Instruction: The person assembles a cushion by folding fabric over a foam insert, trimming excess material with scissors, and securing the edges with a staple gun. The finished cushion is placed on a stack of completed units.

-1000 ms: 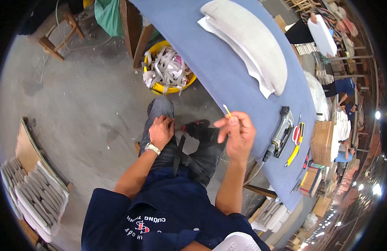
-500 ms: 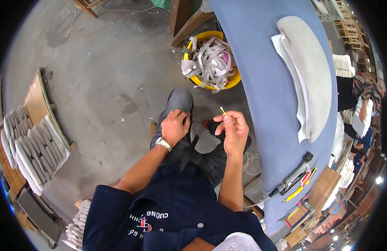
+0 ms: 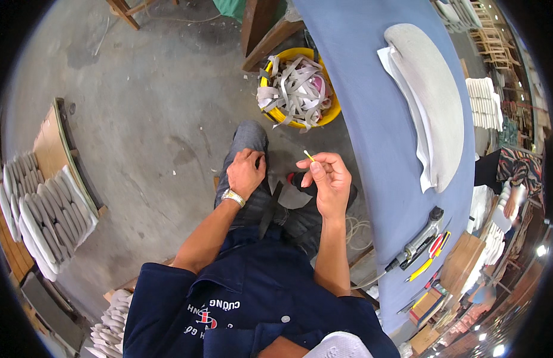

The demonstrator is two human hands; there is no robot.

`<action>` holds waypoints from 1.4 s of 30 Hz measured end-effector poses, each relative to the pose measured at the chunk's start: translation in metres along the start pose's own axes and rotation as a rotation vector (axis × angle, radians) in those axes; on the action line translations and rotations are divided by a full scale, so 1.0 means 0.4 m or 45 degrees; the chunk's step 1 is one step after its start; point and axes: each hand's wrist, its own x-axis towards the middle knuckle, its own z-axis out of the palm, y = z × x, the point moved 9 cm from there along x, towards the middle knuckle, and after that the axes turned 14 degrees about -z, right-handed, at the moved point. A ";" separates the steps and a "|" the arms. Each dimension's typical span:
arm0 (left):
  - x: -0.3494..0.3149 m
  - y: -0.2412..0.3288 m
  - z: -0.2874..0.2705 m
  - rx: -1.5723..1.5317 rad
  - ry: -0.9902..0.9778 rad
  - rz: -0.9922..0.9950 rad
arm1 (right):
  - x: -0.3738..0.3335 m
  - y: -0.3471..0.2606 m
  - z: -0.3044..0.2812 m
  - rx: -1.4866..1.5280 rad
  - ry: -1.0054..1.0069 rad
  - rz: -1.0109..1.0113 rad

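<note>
Between the thumb and index finger of my right hand (image 3: 330, 186), a thin yellow cotton swab (image 3: 309, 156) with a white tip points up and to the left. The other fingers of that hand are loosely curled. My left hand (image 3: 245, 175), a metal watch on its wrist, rests on my left thigh in grey jeans (image 3: 250, 136) with the fingers loosely bent. Right of my right hand is the edge of a blue-covered table (image 3: 381, 149), bearing a grey curved cushion (image 3: 435, 101) with white material along its left side.
On the table's near part lie a pneumatic tool (image 3: 417, 241) with a hose and a yellow cutter (image 3: 421, 269). A yellow basket (image 3: 333, 113) of fabric strips stands beside the table. Stacked cushions (image 3: 52, 209) are at the left. Another person (image 3: 518, 173) is at the far right.
The view has shifted slightly. My right hand still pinches the swab, which now leans further left. My left hand stays on my thigh. The person at the right has changed position.
</note>
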 end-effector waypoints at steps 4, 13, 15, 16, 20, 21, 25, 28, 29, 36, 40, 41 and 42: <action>-0.007 0.011 0.005 -0.008 -0.024 0.001 | -0.041 -0.024 0.001 0.129 0.091 0.048; -0.030 0.040 0.033 0.039 -0.046 0.103 | -0.104 -0.106 -0.175 0.491 0.498 -0.119; -0.032 0.040 0.038 0.035 -0.077 0.082 | -0.114 -0.134 -0.189 0.682 0.518 -0.149; -0.037 0.047 0.043 0.025 -0.084 0.084 | -0.119 -0.148 -0.198 0.777 0.521 -0.165; -0.039 0.047 0.048 0.065 -0.096 0.080 | -0.149 -0.178 -0.230 0.815 0.543 -0.213; -0.040 0.048 0.047 0.071 -0.089 0.090 | -0.155 -0.180 -0.237 0.814 0.534 -0.230; -0.039 0.038 0.047 0.072 -0.056 0.125 | -0.170 -0.191 -0.256 0.771 0.526 -0.280; -0.037 0.039 0.048 0.090 -0.055 0.106 | -0.175 -0.210 -0.257 0.648 0.547 -0.342; -0.038 0.043 0.049 0.087 -0.070 0.100 | -0.178 -0.217 -0.260 0.588 0.559 -0.369; -0.043 0.053 0.047 0.094 -0.061 0.141 | -0.176 -0.237 -0.243 0.405 0.441 -0.431; -0.040 0.040 0.052 0.082 -0.060 0.169 | -0.176 -0.258 -0.228 0.294 0.421 -0.442; -0.037 0.039 0.050 0.093 -0.072 0.147 | -0.177 -0.265 -0.228 0.258 0.398 -0.462; -0.039 0.040 0.050 0.103 -0.083 0.125 | -0.178 -0.271 -0.227 0.223 0.375 -0.483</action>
